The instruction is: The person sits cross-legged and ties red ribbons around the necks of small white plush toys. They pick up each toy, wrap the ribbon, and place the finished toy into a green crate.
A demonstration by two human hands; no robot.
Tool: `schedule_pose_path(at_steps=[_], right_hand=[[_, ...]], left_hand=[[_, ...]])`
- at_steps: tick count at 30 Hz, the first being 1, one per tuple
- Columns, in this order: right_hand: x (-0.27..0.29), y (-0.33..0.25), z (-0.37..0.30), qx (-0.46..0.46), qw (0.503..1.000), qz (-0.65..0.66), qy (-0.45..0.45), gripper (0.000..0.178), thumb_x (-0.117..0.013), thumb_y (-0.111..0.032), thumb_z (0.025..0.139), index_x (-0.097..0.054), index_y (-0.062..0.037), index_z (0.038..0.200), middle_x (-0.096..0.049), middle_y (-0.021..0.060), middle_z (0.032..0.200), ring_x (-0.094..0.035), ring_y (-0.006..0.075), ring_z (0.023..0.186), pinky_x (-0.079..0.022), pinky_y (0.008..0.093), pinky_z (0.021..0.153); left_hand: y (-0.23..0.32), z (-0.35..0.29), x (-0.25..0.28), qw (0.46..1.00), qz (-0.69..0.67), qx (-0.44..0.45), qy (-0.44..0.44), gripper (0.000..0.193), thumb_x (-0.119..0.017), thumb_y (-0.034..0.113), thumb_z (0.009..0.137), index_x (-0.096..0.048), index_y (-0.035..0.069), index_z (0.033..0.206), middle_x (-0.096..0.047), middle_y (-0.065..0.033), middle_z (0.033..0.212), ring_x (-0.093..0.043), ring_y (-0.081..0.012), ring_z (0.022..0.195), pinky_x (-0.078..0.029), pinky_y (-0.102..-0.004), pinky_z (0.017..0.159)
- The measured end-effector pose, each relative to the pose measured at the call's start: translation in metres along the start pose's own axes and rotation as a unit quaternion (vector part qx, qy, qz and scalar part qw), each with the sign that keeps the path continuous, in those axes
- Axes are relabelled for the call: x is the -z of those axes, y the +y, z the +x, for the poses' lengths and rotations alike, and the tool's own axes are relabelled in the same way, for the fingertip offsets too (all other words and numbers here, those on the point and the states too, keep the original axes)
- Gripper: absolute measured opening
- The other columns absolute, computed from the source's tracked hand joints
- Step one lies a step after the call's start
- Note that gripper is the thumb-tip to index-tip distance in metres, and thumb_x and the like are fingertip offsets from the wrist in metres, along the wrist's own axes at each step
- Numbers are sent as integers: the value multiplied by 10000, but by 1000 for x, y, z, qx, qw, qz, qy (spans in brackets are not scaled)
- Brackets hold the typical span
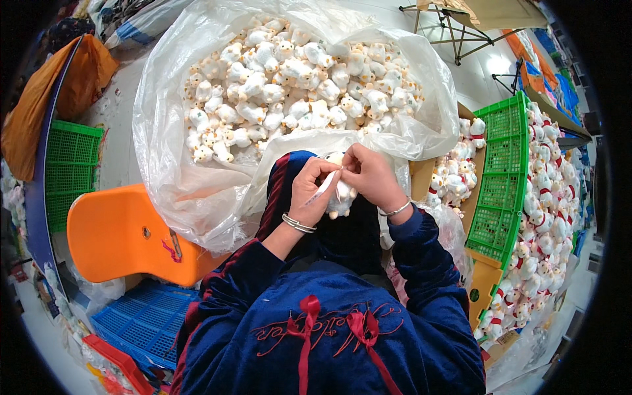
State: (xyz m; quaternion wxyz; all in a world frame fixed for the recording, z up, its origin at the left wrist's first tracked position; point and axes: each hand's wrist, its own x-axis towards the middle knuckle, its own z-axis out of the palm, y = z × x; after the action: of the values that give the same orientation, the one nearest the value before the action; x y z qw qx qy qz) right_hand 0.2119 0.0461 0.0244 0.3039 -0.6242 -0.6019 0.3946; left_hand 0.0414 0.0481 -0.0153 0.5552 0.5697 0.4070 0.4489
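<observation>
A small white plush toy (340, 205) is between my hands, above my lap, its stubby feet pointing toward me. My left hand (312, 189) is closed around the toy's left side. A narrow white strip (322, 187), perhaps a ribbon or tag, runs out from under its fingertips. My right hand (376, 175) has thumb and forefinger pinched together at the toy's upper part, touching the left fingertips. What that pinch holds is too small to make out. The fingers cover most of the toy's upper end.
A large clear plastic bag (172, 148) of plush toys lies open ahead. On the right are a cardboard box (421, 181) of toys with red neck ribbons and a green crate (498, 178). An orange chair (108, 230) and a blue crate (141, 319) are on the left.
</observation>
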Motion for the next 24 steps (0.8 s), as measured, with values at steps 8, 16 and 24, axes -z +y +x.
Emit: schedule_pose_path(at_steps=[8,16,24], right_hand=[[-8,-1,-7,144,984,-105,-1,109,-662,-45,834,-646,-12,937,-649,180,854,-663,371,799,-534,394,686],[36,0,-2,73,988,-18,-135,78,-660,-73,905,-655,3,922,-660,116,794,-654,203,712,-512,330,651],[19,5,-5,-46,977,200,-64,131,-620,-99,974,-584,2,900,-601,44,725,-559,101,611,-469,265,584]], left_hand=[[2,-3,6,999,10,-33,-28,50,-686,11,909,-692,13,959,-630,-44,903,-604,-132,817,-483,-264,756],[9,-9,12,996,61,-59,-24,86,-714,1,886,-718,18,970,-667,-71,931,-644,-166,864,-503,-281,795],[13,-8,15,992,92,-86,-31,105,-720,-16,862,-710,24,959,-677,-84,922,-657,-194,855,-511,-294,792]])
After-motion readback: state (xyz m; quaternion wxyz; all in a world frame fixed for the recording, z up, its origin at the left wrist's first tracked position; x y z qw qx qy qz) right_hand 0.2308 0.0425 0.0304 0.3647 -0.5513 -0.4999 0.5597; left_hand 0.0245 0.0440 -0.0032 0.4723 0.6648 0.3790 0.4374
